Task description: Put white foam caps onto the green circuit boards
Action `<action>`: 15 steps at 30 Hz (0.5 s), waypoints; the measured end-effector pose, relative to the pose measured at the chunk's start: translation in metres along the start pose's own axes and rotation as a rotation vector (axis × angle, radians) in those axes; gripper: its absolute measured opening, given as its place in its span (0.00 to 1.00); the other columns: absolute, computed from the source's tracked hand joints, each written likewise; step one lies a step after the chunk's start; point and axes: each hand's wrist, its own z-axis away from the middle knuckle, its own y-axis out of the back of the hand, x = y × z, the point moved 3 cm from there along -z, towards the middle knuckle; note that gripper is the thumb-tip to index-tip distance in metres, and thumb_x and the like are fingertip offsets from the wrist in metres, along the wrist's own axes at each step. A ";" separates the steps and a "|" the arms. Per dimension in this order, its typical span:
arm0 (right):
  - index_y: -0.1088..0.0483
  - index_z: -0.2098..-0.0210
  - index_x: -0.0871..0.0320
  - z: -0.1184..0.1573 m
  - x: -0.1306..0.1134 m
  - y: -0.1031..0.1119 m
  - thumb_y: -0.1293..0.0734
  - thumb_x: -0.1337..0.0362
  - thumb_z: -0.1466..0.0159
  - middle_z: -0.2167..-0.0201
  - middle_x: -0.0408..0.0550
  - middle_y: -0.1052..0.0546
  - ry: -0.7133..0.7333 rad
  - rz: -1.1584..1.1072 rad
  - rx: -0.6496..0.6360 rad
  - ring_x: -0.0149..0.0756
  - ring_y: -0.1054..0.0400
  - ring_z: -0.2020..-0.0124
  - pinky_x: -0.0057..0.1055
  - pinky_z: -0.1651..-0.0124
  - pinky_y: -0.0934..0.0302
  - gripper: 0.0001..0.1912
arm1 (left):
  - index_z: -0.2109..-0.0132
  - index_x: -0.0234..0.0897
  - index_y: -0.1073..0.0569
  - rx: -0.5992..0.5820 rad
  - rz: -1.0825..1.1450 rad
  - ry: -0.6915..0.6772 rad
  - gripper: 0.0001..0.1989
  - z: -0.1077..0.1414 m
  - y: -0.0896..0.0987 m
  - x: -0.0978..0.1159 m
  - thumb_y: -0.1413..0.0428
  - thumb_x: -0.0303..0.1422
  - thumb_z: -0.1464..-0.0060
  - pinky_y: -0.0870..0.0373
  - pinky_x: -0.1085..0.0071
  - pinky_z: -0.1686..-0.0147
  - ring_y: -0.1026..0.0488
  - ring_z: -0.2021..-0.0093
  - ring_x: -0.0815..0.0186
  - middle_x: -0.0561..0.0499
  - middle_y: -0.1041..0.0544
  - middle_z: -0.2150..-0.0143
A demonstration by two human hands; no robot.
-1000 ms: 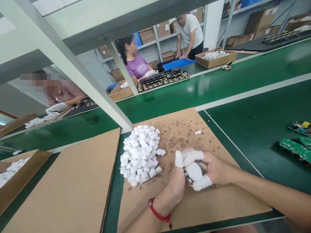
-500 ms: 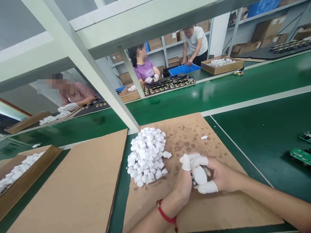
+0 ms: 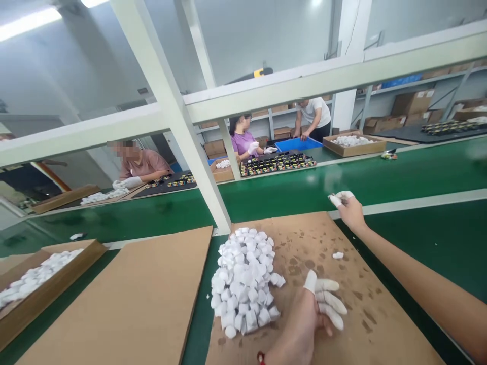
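My left hand [image 3: 319, 304], with white finger covers, is over the cardboard sheet [image 3: 289, 228], its fingers spread and holding nothing. To its left lies a pile of white wrapped pieces [image 3: 245, 276]; a single white piece [image 3: 338, 255] rests on the cardboard above it. My right hand [image 3: 347, 205] is stretched out over the green belt [image 3: 266, 195] past the cardboard's far edge. Its covered fingertips are pinched round a small item too small to name.
A pale metal post [image 3: 198, 167] rises behind the pile. Another cardboard sheet [image 3: 125, 294] and a box of white pieces [image 3: 85, 253] lie at left. Beyond the belt, people work near a blue bin [image 3: 299, 146] and rows of dark parts [image 3: 277, 163].
My hands have parted. The right moved up and away over the belt; the left opened and no longer touches the wrapped piece. The view has tilted upward.
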 end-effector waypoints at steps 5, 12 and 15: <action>0.32 0.56 0.63 -0.010 0.016 -0.010 0.37 0.57 0.38 0.53 0.55 0.30 0.140 0.273 -0.160 0.45 0.37 0.49 0.48 0.46 0.45 0.16 | 0.57 0.29 0.31 -0.167 -0.023 0.136 0.40 -0.012 0.002 -0.010 0.53 0.62 0.61 0.45 0.71 0.79 0.29 0.76 0.60 0.42 0.25 0.73; 0.30 0.51 0.54 0.062 0.014 0.058 0.36 0.54 0.46 0.44 0.54 0.34 0.358 0.478 -0.459 0.51 0.43 0.41 0.47 0.43 0.45 0.24 | 0.56 0.30 0.29 -0.273 -0.025 0.184 0.39 -0.017 0.009 -0.016 0.48 0.61 0.63 0.43 0.71 0.78 0.28 0.75 0.59 0.42 0.24 0.73; 0.26 0.57 0.50 0.104 0.067 0.127 0.34 0.53 0.51 0.50 0.56 0.28 0.374 0.602 -0.446 0.57 0.32 0.53 0.52 0.55 0.36 0.22 | 0.57 0.29 0.28 -0.249 -0.047 0.145 0.38 -0.020 0.011 -0.023 0.48 0.60 0.62 0.47 0.73 0.79 0.28 0.76 0.62 0.42 0.24 0.74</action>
